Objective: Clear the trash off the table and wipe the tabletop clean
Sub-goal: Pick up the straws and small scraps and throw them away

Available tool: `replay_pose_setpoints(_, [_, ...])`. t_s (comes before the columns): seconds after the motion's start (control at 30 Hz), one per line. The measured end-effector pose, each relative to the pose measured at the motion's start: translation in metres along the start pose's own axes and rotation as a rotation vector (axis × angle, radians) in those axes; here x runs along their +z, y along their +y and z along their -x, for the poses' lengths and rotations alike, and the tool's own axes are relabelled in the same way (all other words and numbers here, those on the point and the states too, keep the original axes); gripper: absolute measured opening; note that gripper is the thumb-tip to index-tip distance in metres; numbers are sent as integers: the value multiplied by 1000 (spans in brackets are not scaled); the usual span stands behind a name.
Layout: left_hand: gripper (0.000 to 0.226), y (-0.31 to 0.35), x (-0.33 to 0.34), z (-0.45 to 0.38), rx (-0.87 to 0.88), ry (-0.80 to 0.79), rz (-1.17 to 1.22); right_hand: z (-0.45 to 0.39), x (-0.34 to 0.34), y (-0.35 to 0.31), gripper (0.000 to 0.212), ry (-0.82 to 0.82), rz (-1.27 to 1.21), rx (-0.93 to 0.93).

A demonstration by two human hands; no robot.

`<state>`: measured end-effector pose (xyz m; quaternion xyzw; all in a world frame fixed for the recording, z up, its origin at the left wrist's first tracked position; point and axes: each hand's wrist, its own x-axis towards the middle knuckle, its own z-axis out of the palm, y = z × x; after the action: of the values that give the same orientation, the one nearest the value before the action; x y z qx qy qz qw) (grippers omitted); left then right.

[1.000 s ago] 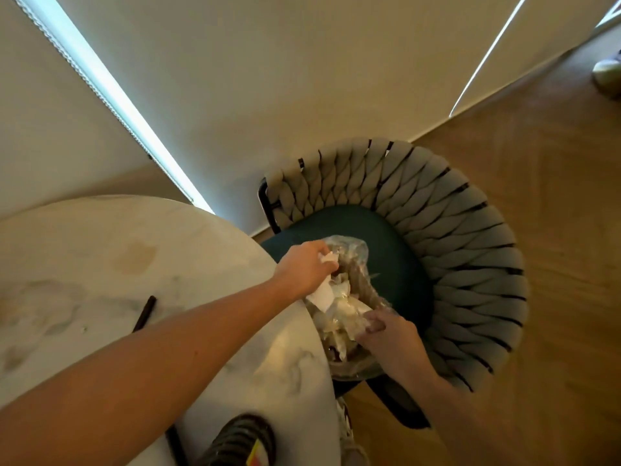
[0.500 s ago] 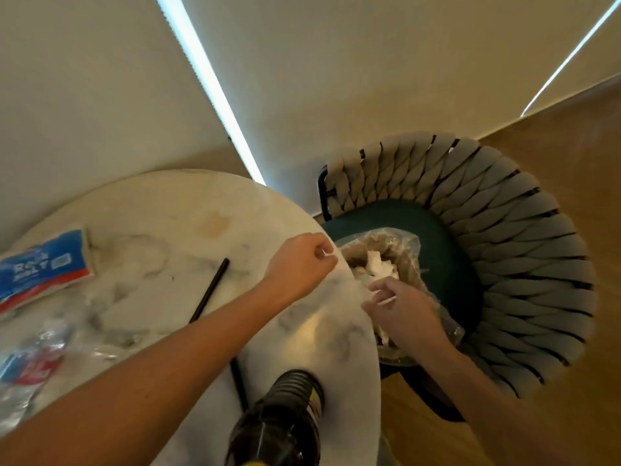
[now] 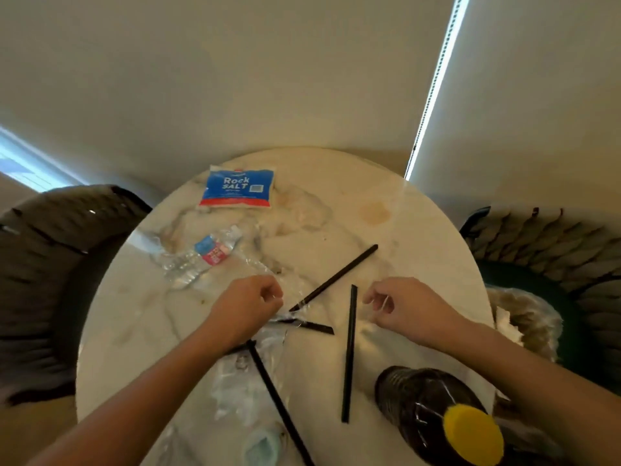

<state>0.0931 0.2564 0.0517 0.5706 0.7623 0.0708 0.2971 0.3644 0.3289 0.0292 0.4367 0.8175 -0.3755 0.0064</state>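
A round marble table (image 3: 420, 230) carries several black straws (image 3: 336, 275), a crushed clear water bottle (image 3: 198, 260), a blue Rock Salt packet (image 3: 237, 188) and crumpled clear plastic wrap (image 3: 248, 375). My left hand (image 3: 247, 306) hovers over the wrap near the straws, fingers loosely curled, holding nothing I can make out. My right hand (image 3: 400, 306) hovers just right of an upright-lying straw (image 3: 349, 351), fingers curled and empty. A clear trash bag (image 3: 527, 321) with paper scraps sits on the chair at the right.
A dark bottle with a yellow cap (image 3: 437, 412) stands at the table's near right edge. Woven chairs flank the table, one at the left (image 3: 50, 264) and one at the right (image 3: 554, 243). A brownish stain (image 3: 374, 211) marks the tabletop. A pale cloth (image 3: 262, 447) lies near the front.
The view swung left from the trash bag to the tabletop. Both hands left the bag and now hover over the straws; the paper scrap is gone from my left hand.
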Motion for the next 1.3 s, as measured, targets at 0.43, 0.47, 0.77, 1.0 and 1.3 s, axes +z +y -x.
replay_pose_setpoints(0.43, [38,-75,19,19,23,19,-142,-79,45,-46,61,-196,547,-553])
replay_pose_setpoints(0.47, [37,-74,18,17,28,30,-132,-85,48,-50,66,-202,586,-581])
replay_pose_setpoints(0.77, [35,-84,22,31,23,120,-52,-108,66,-57,25,-88,481,-783])
replay_pose_setpoints(1.0, [81,-52,-3,28,181,116,199,-74,16,-85,6,83,112,-747])
replay_pose_setpoints(1.3, [15,16,-12,1,187,-44,618,-61,-15,-92,16,177,-498,-367])
